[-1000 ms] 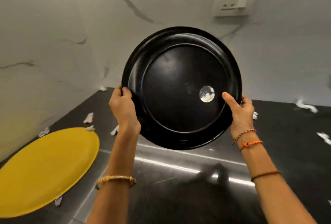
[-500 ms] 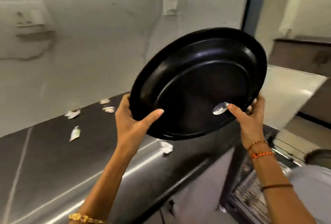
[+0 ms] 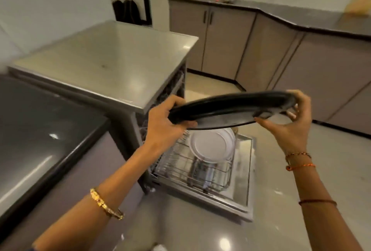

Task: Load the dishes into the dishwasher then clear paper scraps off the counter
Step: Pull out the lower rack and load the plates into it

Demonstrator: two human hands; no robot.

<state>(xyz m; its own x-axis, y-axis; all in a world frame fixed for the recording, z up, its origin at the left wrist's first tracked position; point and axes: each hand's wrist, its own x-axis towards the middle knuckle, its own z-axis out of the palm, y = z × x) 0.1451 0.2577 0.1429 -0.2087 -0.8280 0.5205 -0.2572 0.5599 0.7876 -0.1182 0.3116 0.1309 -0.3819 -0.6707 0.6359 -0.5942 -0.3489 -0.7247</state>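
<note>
Black round metal plate sits gripped at opposite rims by my left hand and right hand; tilting it carelessly, I could knock the white plate racked below.

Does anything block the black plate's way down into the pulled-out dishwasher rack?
Partly. A white plate already stands in the lower rack right under the black plate held by the left hand and right hand; wire slots nearer the camera look free.

Bright overhead light, floor glare, motion blur, edges bowed.
</note>
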